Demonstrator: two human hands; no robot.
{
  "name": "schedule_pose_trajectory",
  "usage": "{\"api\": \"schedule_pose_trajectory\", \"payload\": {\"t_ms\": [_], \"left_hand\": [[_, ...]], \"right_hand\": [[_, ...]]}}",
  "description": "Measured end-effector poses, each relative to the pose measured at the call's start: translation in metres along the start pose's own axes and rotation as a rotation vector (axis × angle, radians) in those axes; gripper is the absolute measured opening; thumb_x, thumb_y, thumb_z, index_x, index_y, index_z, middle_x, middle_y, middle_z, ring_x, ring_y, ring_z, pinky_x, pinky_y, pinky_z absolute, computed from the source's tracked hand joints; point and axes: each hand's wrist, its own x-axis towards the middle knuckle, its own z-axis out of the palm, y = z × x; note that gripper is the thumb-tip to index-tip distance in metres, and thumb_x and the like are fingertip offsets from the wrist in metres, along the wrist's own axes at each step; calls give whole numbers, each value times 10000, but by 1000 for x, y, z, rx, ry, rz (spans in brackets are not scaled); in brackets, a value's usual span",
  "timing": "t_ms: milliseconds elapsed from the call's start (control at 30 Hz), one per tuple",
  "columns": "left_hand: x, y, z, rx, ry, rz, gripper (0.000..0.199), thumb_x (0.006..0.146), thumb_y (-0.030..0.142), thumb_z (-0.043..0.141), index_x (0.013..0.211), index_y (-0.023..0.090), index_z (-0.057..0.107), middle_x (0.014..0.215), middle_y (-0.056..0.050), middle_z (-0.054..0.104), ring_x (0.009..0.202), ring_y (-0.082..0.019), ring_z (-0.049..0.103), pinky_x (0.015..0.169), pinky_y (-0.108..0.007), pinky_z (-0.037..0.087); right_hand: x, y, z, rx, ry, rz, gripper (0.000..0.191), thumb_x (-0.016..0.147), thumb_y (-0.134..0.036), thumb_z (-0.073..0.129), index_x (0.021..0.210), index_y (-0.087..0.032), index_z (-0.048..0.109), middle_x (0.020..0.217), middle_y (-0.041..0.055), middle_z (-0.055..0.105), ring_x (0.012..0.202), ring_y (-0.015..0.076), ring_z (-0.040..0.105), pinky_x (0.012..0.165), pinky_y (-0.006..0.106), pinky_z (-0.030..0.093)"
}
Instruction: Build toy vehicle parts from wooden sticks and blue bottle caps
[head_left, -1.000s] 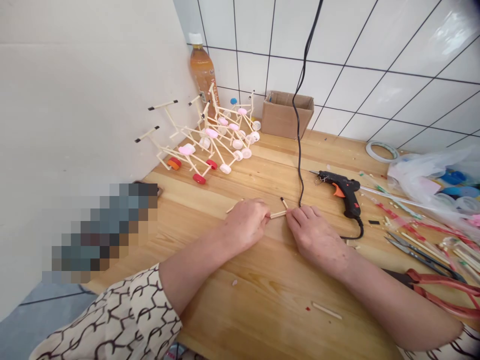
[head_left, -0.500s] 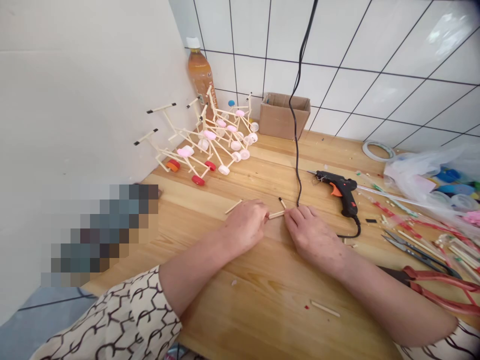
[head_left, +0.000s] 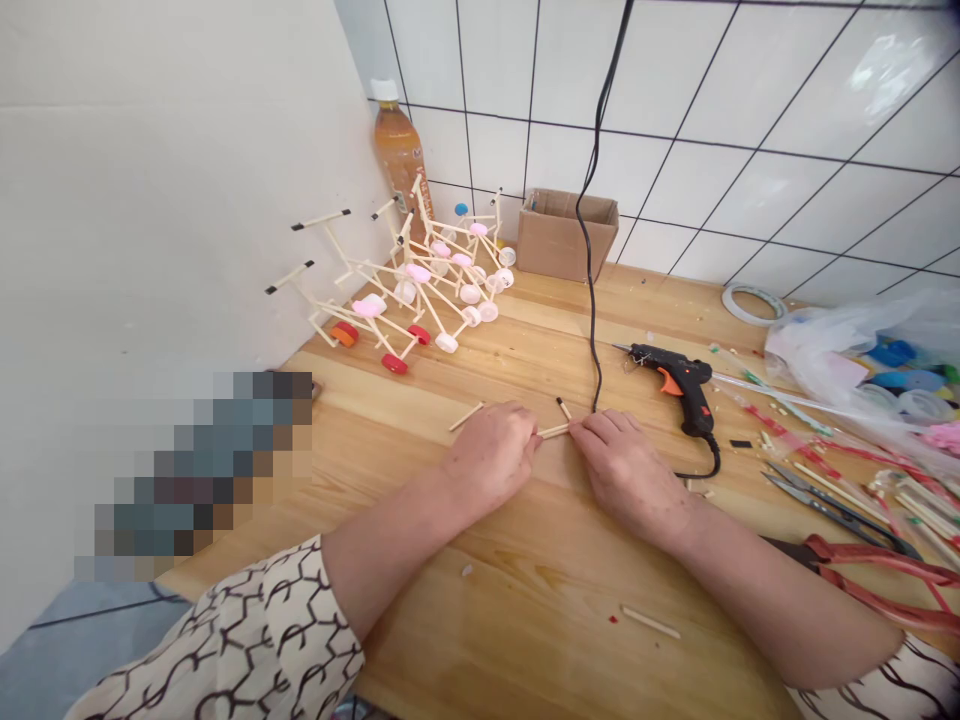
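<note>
Head view: at the bench [head_left: 525,630], a pale stick [head_left: 554,432] is pinched by the left hand [head_left: 496,445], near the right hand [head_left: 628,468], whose grip cannot be judged. The stick could be skewed by uneven pressure.

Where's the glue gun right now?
Head view, right of centre: the glue gun lies on the table beyond the right hand, left of the plastic bag.
</note>
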Motion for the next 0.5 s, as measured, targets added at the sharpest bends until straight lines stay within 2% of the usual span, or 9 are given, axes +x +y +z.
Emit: {"api": "schedule_pose_trajectory", "payload": {"t_ms": [233,500], "left_hand": [[0,-2,1,0,13,17,163,832,179,507,731,147,631,777,-59,658,752,-187,612,709,-296,476],[0,-1,3,4,32,9,135,818,209,538,730,145,617,770,-61,646,759,-203,614,713,-308,482]], "right_hand": [[-1,3,1,203,83,113,234,872,-74,418,953,-111,635,822,112,637,789,217,552,718,349,471],[-1,3,4,253,95,166,221,892,-129,425,907,-106,645,808,122,638,790,226,571,720,369,483]]}}
